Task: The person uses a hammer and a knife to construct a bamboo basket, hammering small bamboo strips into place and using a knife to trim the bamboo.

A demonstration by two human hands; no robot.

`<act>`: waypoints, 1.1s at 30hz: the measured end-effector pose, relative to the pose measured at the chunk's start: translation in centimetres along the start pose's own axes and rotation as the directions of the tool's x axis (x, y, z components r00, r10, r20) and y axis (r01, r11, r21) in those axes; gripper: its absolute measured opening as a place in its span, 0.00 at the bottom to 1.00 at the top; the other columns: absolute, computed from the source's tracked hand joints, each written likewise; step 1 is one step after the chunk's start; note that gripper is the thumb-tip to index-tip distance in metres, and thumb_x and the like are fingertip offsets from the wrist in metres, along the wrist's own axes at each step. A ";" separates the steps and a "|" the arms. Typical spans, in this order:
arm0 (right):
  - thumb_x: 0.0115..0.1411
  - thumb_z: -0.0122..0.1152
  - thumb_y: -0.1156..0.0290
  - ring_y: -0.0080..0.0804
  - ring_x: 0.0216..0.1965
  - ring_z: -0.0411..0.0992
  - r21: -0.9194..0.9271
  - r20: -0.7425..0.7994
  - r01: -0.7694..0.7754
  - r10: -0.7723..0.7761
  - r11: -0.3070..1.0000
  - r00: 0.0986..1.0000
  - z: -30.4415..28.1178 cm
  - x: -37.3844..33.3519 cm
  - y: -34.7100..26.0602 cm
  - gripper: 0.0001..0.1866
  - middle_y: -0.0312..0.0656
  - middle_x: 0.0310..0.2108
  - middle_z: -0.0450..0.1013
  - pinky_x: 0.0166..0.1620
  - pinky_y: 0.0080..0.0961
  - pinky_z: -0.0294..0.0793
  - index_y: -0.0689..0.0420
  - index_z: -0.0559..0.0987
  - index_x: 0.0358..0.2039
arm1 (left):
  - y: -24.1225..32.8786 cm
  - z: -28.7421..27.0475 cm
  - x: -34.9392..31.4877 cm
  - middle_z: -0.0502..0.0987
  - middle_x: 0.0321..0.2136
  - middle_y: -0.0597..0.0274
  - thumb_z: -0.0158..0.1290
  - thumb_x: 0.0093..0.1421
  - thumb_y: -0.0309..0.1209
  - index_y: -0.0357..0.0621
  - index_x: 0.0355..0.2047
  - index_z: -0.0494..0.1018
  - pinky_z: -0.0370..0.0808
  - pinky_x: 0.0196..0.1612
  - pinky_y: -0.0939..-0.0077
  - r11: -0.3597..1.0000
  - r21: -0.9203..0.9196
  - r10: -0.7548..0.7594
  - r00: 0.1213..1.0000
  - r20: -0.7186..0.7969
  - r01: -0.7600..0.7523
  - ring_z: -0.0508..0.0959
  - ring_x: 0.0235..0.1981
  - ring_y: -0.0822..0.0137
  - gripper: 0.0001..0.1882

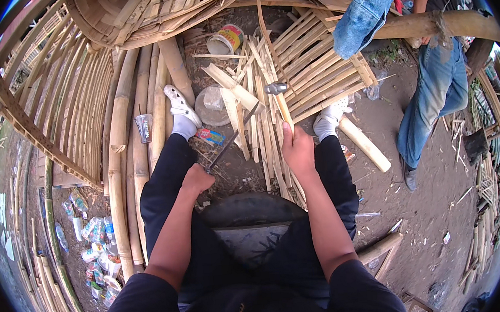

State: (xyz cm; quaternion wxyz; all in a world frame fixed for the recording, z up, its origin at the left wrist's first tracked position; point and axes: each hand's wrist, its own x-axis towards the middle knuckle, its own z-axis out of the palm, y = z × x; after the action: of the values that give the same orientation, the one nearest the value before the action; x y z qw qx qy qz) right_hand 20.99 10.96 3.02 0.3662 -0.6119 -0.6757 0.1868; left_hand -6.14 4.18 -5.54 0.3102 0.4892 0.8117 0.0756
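Observation:
My right hand (pixel 297 150) grips the wooden handle of a hammer (pixel 279 97), its metal head raised above a woven bamboo panel (pixel 319 61). My left hand (pixel 196 177) holds a long dark blade (pixel 232 138) that points up and right toward loose bamboo strips (pixel 259 125) on the ground between my feet. I sit with legs apart, white shoes (pixel 179 103) either side of the strips.
Thick bamboo poles (pixel 120 137) lie at left beside a curved slatted frame (pixel 48 96). A tin can (pixel 225 39) and a clear plastic lid (pixel 211 106) rest ahead. Another person in jeans (pixel 429 98) stands at right. Plastic litter (pixel 94 241) lies lower left.

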 end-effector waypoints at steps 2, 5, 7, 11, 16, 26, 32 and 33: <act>0.65 0.50 0.56 0.62 0.27 0.73 0.119 -0.093 0.023 -0.012 0.993 0.996 0.7 0.8 -0.2 0.23 0.61 0.22 0.73 0.32 0.52 0.73 0.64 0.75 0.24 | 0.0 0.3 0.3 0.78 0.27 0.36 0.52 0.46 0.30 0.25 0.31 0.73 0.78 0.34 0.61 1.000 -0.009 -0.013 1.000 0.007 0.013 0.82 0.30 0.50 0.17; 0.65 0.48 0.54 0.61 0.28 0.74 -0.080 0.074 -0.018 0.024 0.997 0.997 4.0 0.5 3.0 0.24 0.60 0.23 0.74 0.34 0.51 0.74 0.63 0.75 0.25 | 0.4 0.3 0.4 0.78 0.29 0.35 0.53 0.47 0.31 0.25 0.32 0.73 0.78 0.35 0.61 1.000 0.015 -0.021 1.000 0.023 0.020 0.82 0.30 0.50 0.18; 0.65 0.47 0.52 0.60 0.30 0.74 -0.253 0.240 -0.022 0.085 0.967 0.967 7.8 -1.1 9.3 0.25 0.59 0.23 0.74 0.37 0.50 0.74 0.64 0.76 0.26 | 2.3 0.0 -0.4 0.76 0.23 0.34 0.51 0.46 0.29 0.21 0.26 0.73 0.77 0.34 0.58 0.996 -0.081 -0.022 0.997 0.080 0.028 0.81 0.28 0.47 0.15; 0.65 0.45 0.50 0.60 0.36 0.74 -0.360 0.438 -0.097 0.260 0.928 0.861 9.6 -3.4 10.8 0.27 0.61 0.26 0.74 0.43 0.52 0.71 0.65 0.78 0.28 | -0.2 -0.6 0.3 0.78 0.33 0.34 0.54 0.46 0.32 0.25 0.35 0.73 0.77 0.42 0.59 0.997 0.058 -0.059 0.997 0.049 0.057 0.80 0.38 0.46 0.20; 0.64 0.49 0.52 0.59 0.25 0.74 -0.124 0.032 -0.018 0.022 0.992 0.999 3.7 1.2 2.7 0.24 0.58 0.19 0.72 0.32 0.49 0.74 0.63 0.77 0.27 | 0.4 0.6 0.3 0.77 0.37 0.34 0.55 0.47 0.33 0.26 0.35 0.73 0.76 0.46 0.59 0.999 0.037 -0.026 0.999 0.044 0.025 0.78 0.43 0.44 0.20; 0.64 0.51 0.55 0.60 0.23 0.73 -0.237 0.214 0.054 -0.002 0.970 0.977 9.4 -2.2 12.4 0.24 0.60 0.18 0.71 0.30 0.50 0.73 0.64 0.74 0.21 | 2.4 0.2 0.9 0.77 0.38 0.35 0.55 0.47 0.34 0.28 0.36 0.74 0.74 0.49 0.58 0.999 0.032 -0.022 0.996 0.090 0.019 0.77 0.45 0.44 0.21; 0.64 0.52 0.59 0.59 0.23 0.73 -0.172 0.033 0.065 -0.060 0.983 0.998 4.1 1.4 4.3 0.22 0.60 0.19 0.71 0.27 0.48 0.71 0.65 0.73 0.21 | 1.0 0.8 0.4 0.76 0.35 0.31 0.55 0.45 0.31 0.24 0.31 0.73 0.75 0.46 0.56 0.997 0.070 0.037 0.999 -0.039 -0.034 0.78 0.42 0.44 0.18; 0.64 0.52 0.60 0.59 0.22 0.73 -0.073 -0.038 0.046 -0.049 0.996 0.998 2.7 2.0 2.5 0.21 0.60 0.19 0.71 0.26 0.48 0.70 0.65 0.73 0.21 | 1.0 0.9 0.5 0.76 0.35 0.31 0.55 0.45 0.32 0.24 0.31 0.73 0.75 0.46 0.56 0.996 0.075 0.038 0.999 -0.023 -0.036 0.78 0.42 0.44 0.18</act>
State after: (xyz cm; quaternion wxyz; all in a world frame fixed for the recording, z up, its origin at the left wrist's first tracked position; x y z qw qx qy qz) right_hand 20.81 13.92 -0.02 0.3616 -0.6122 -0.6888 0.1413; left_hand -5.07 4.98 -6.04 0.2803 0.5145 0.8084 0.0567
